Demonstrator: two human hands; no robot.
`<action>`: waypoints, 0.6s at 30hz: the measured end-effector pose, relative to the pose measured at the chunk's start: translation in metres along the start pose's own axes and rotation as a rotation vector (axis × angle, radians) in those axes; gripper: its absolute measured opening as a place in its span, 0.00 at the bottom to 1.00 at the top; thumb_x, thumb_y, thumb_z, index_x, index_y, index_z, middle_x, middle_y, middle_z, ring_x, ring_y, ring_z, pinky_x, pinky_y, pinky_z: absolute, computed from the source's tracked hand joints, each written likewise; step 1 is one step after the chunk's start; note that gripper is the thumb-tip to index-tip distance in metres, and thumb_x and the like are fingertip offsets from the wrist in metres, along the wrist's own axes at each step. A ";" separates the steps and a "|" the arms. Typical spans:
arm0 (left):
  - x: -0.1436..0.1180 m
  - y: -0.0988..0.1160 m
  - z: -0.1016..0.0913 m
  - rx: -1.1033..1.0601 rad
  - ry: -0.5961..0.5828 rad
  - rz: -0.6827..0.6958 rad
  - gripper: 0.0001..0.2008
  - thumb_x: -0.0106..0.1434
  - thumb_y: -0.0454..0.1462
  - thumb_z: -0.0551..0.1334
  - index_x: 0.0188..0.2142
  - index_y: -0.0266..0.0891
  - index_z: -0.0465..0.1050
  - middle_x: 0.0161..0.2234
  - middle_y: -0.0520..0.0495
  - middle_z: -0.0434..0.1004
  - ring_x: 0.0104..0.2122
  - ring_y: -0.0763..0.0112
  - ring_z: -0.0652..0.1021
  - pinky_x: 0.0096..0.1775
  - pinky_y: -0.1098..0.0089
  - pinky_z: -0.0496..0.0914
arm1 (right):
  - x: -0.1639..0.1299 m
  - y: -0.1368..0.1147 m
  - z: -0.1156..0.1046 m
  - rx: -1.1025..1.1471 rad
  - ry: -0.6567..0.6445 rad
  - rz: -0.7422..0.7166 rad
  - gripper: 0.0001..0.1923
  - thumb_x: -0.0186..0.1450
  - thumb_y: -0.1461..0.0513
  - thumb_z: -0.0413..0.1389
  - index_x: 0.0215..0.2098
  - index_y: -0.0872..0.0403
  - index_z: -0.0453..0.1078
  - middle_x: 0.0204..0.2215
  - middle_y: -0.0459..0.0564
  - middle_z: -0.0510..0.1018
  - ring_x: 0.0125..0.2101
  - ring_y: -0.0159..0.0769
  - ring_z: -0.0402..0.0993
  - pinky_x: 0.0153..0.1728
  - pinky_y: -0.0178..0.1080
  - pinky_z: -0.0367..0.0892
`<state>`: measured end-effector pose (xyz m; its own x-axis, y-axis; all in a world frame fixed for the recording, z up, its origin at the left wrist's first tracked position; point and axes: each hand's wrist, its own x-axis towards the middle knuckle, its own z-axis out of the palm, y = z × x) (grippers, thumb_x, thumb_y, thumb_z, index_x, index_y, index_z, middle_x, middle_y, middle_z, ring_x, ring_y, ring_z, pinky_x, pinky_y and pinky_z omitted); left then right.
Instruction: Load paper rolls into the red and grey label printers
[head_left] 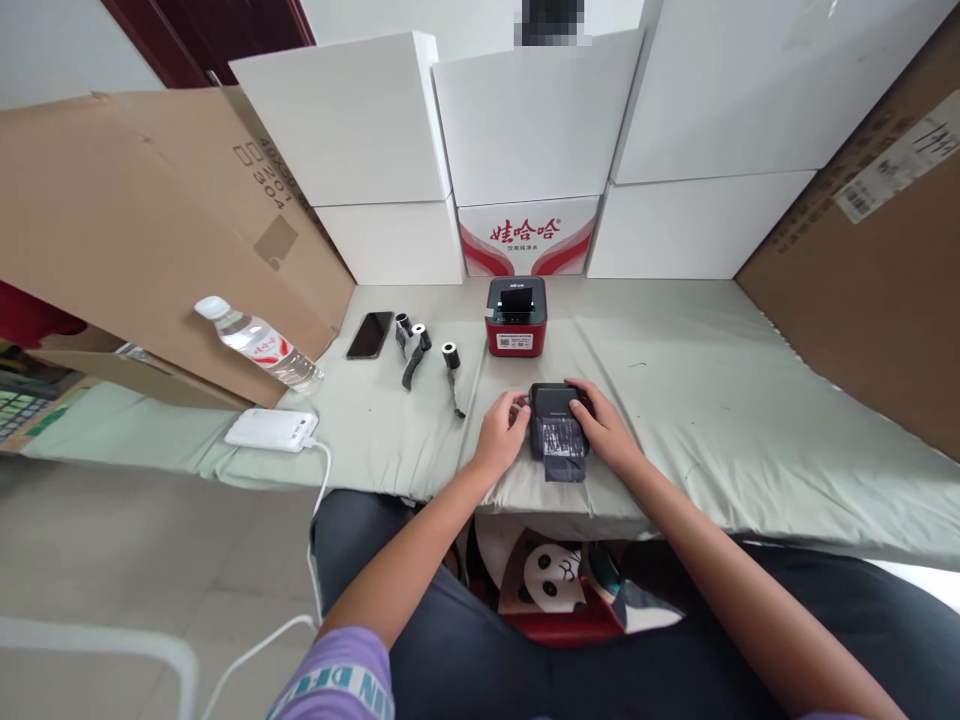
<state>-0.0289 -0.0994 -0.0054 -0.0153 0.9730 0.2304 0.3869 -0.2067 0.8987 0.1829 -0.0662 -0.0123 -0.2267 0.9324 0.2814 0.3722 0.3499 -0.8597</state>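
Note:
On the cloth-covered table lies a small black printer (559,405) with a dark, silver-marked strip (564,450) hanging over its near side. My left hand (502,432) has its fingers curled against the printer's left edge. From the other side my right hand (606,425) grips it, thumb on top and fingers around the far right corner. Just beyond stands a red and black printer (516,318) with a dark piece in its top slot. To the left are several small dark rolls, one roll (450,356) trailing a crumpled dark strip.
A black phone (370,335) lies left of the rolls. A water bottle (262,345) leans by the cardboard (187,230). The white power bank (271,429) has a cable running off the table edge. White boxes (525,120) wall the back; another cardboard panel (877,250) stands right.

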 end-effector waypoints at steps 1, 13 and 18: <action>0.000 -0.001 0.000 0.002 -0.001 0.001 0.11 0.70 0.33 0.58 0.50 0.41 0.73 0.43 0.46 0.79 0.39 0.69 0.79 0.43 0.68 0.73 | 0.000 0.000 0.000 0.001 0.000 0.003 0.23 0.73 0.49 0.50 0.61 0.49 0.67 0.59 0.57 0.76 0.59 0.50 0.73 0.63 0.56 0.65; 0.000 -0.004 -0.001 -0.017 -0.015 -0.008 0.15 0.67 0.29 0.59 0.52 0.42 0.71 0.45 0.47 0.80 0.35 0.73 0.78 0.42 0.70 0.73 | 0.001 -0.001 0.001 -0.031 0.027 -0.011 0.24 0.73 0.48 0.50 0.60 0.49 0.69 0.58 0.56 0.78 0.57 0.51 0.74 0.62 0.56 0.67; -0.001 -0.001 -0.003 -0.009 -0.031 -0.004 0.14 0.68 0.31 0.58 0.52 0.43 0.70 0.45 0.47 0.78 0.34 0.73 0.76 0.41 0.70 0.72 | 0.000 -0.004 0.000 -0.027 0.016 0.005 0.24 0.73 0.48 0.50 0.61 0.49 0.70 0.58 0.56 0.78 0.57 0.53 0.74 0.62 0.56 0.67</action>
<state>-0.0323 -0.1005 -0.0053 0.0117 0.9765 0.2154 0.3783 -0.2038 0.9030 0.1815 -0.0678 -0.0088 -0.2102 0.9353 0.2846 0.3977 0.3477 -0.8491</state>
